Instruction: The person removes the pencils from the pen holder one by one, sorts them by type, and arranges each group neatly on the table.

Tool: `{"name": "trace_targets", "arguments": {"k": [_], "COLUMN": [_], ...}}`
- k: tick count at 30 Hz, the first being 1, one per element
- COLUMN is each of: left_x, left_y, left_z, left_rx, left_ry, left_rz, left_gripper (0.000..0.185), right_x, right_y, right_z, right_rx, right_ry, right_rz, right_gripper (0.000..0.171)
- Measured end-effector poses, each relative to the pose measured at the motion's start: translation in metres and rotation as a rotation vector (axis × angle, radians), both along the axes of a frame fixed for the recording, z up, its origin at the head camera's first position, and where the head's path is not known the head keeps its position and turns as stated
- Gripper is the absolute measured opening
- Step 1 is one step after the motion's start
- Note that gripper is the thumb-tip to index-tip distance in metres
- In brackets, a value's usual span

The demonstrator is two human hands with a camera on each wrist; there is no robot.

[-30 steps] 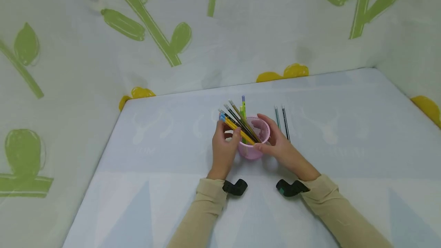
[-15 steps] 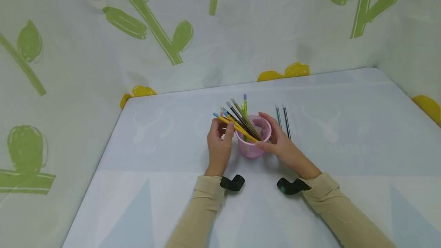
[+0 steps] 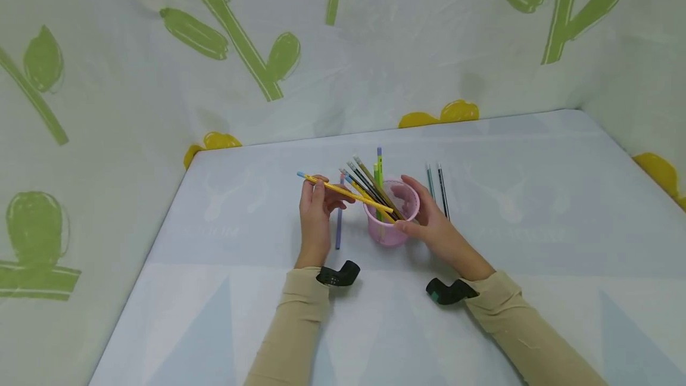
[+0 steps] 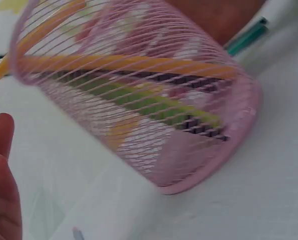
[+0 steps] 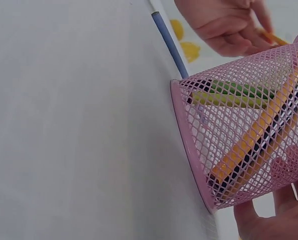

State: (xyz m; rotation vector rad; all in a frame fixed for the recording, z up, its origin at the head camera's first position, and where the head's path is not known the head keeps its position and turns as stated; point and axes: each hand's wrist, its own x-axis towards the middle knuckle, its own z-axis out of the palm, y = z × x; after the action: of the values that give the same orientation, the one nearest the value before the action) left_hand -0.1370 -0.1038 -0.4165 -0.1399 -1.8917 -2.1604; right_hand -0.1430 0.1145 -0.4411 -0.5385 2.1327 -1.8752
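My left hand (image 3: 313, 216) pinches a yellow pencil (image 3: 343, 191) with a blue end between thumb and fingers. The pencil slants across, its far end overlapping the rim of a pink mesh pencil cup (image 3: 387, 237) in the head view. Around the cup's right side, my right hand (image 3: 440, 228) grips it, thumb at the near rim. Several pencils lean leftward inside: yellow, black and an olive-gold pencil (image 3: 367, 170), with green ones (image 5: 241, 90) more upright. Through the mesh in the right wrist view, a yellow pencil (image 5: 249, 137) crosses to the base.
A blue-purple pencil (image 3: 339, 230) lies on the table between my left hand and the cup. Right of the cup lie a teal pencil (image 3: 431, 182) and a black pencil (image 3: 443, 190). A wall with a plant print (image 3: 193, 34) borders the table's back edge.
My left hand has moved left, drawing the yellow pencil away from the bunch in the cup. The blue-purple pencil on the table has come into fuller view. My right hand stays on the cup.
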Motion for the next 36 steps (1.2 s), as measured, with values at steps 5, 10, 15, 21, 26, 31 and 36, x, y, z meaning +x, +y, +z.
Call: {"name": "trace_targets", "arguments": {"k": [5,10,15,21,26,31,36], "left_x": [-0.009,-0.017,-0.021,-0.024,-0.025,-0.024,-0.024], "left_y": [-0.016,-0.027,-0.033,-0.041,-0.043,-0.042,-0.042], "left_z": [-0.008,-0.014,-0.018,-0.024,-0.024,-0.026,-0.03], "left_rx": [0.214,0.342,0.318,0.198,-0.07,-0.293,-0.445], "left_ry": [-0.071,-0.097,-0.163,-0.361,-0.486,-0.545,-0.534], "left_rz": [0.04,0.106,0.143,0.218,0.224,0.195,0.19], "left_gripper": [0.03,0.032,0.033,0.037,0.05,0.054,0.054], "right_x": [0.0,0.0,-0.001,-0.002,-0.002,-0.002,-0.002], "right_y": [0.001,0.002,0.005,0.005,0.003,0.001,0.0], "right_z": [0.001,0.002,0.002,0.002,0.003,0.004,0.004], "right_rx": [-0.015,-0.033,-0.044,-0.051,-0.042,-0.034,-0.032], "right_ry": [0.002,-0.028,-0.033,-0.033,-0.053,-0.062,-0.058], "right_rz": [0.002,0.012,0.004,0.022,0.016,0.013,0.024], "right_gripper": [0.076,0.077,0.076,0.077,0.077,0.077,0.077]}}
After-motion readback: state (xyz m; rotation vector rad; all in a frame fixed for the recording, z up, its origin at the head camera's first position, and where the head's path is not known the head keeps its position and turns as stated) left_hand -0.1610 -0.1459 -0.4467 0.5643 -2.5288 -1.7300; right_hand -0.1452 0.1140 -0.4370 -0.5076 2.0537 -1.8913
